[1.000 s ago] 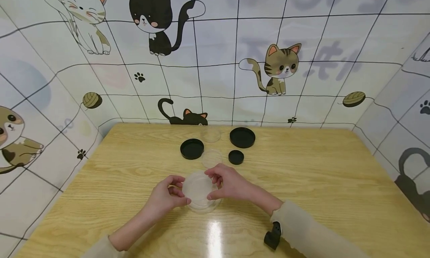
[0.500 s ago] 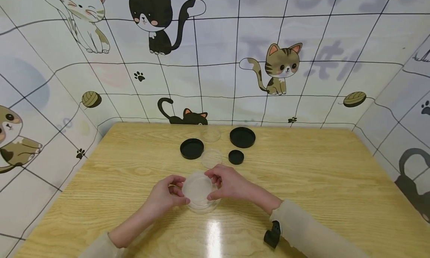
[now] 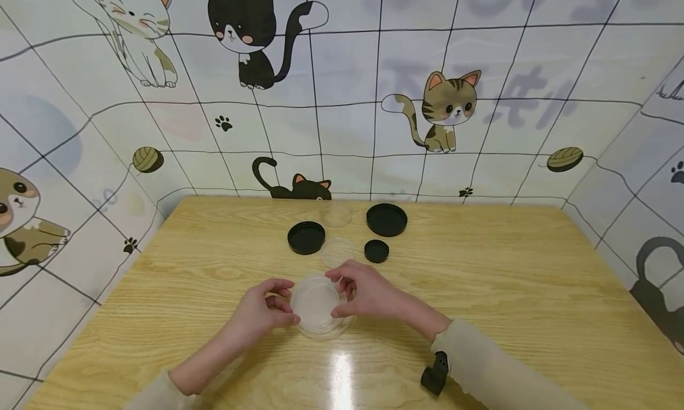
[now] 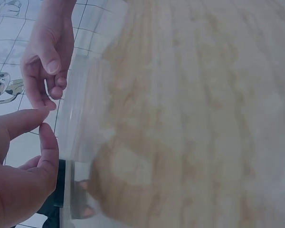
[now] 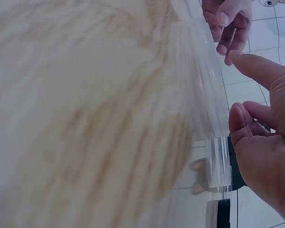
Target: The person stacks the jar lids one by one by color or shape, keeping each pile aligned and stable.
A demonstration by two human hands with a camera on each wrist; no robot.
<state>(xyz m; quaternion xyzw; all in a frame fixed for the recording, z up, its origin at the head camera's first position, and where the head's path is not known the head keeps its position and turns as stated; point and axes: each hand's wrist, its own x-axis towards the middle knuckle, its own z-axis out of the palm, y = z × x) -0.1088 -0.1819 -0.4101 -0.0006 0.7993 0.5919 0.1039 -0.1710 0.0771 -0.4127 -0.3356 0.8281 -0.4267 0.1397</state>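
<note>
A clear round plastic dish (image 3: pixel 314 302) sits over a slightly wider clear one, whose rim (image 3: pixel 330 337) shows at the front right, on the wooden table. My left hand (image 3: pixel 260 310) is at its left rim, fingers loosely bent. From the other side, my right hand (image 3: pixel 366 292) reaches with thumb and index finger spread over the right part. Both wrist views show the stack edge-on; in the left one, the clear wall (image 4: pixel 85 109) is beside my left fingertips, and in the right one, my right fingertips (image 5: pixel 237 114) are right at the top edge.
Behind the hands lie two more clear round pieces (image 3: pixel 336 253). Around them are a black shallow dish (image 3: pixel 306 238), a larger black one (image 3: pixel 386 219) and a small black one (image 3: pixel 376 251). A cat-patterned cloth wall (image 3: pixel 347 125) rises at the table's back edge.
</note>
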